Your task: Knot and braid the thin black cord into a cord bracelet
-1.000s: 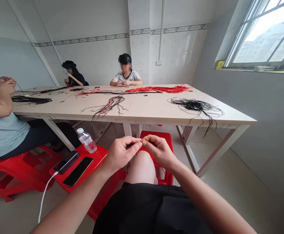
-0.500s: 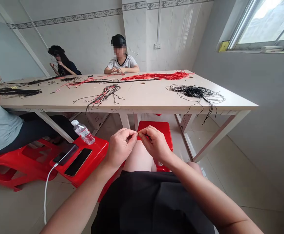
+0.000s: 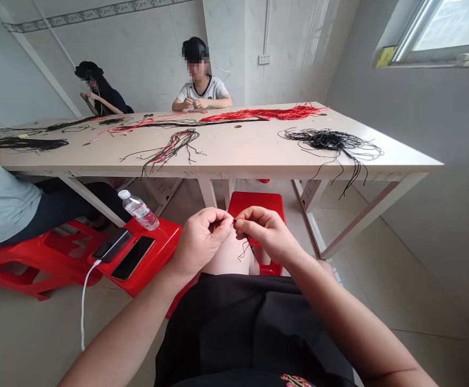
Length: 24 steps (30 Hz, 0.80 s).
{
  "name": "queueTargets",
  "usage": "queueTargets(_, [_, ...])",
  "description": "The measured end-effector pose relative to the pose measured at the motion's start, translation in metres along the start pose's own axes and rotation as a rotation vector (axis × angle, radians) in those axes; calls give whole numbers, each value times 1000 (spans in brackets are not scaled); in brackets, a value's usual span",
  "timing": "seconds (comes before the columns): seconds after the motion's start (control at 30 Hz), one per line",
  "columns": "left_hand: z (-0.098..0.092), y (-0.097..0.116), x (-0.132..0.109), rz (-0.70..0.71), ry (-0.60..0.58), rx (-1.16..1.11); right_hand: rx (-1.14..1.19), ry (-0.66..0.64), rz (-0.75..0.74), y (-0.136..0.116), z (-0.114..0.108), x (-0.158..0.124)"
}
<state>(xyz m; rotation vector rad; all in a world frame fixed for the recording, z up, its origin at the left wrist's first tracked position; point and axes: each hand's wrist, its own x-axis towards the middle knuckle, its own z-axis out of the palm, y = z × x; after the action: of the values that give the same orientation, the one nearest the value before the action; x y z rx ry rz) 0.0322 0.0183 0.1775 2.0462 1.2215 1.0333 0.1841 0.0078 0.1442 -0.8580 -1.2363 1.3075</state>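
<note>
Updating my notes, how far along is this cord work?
Done: no finished piece can be identified. In hand: the left hand and right hand pinch thin black cord together. Left: the black cord tangle and red-and-black cord bunch lie loose on the table.

Thin blk cord (image 3: 244,250) at the hands: plain black. Cream tabletop (image 3: 234,156) has a bright red cord bundle (image 3: 258,114), a blk cord heap (image 3: 331,141) & a mixed red-and-blk cord tangle (image 3: 173,146). Glossy red plastic stool (image 3: 256,204) in front. Lap: black garment (image 3: 234,322) w/ red-and-gold embroidered pattern (image 3: 295,380). Person opposite: white tee (image 3: 202,91), dark trim. Person at left: pale grey-blue tee (image 3: 0,207). White charging cable (image 3: 83,317). Walls: white tiles (image 3: 226,54), grey patterned border strip (image 3: 97,13).
</note>
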Motion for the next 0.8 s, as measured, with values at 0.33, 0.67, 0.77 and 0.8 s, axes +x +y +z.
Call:
queueTargets(0.33, [9, -6, -4, -203, -161, -248, -201, 66, -97, 5, -1, -5])
queueTargets(0.67, [19, -11, -4, -671, -183, -894, -373, 198, -322, 14, 9, -11])
queueTargets(0.77, [18, -11, -5, -707, -196, -957, -363, 195, -330, 16, 10, -12])
queueTargets(0.8, [17, -11, -5, -710, -196, -958, -368, 198, -327, 17, 10, -12])
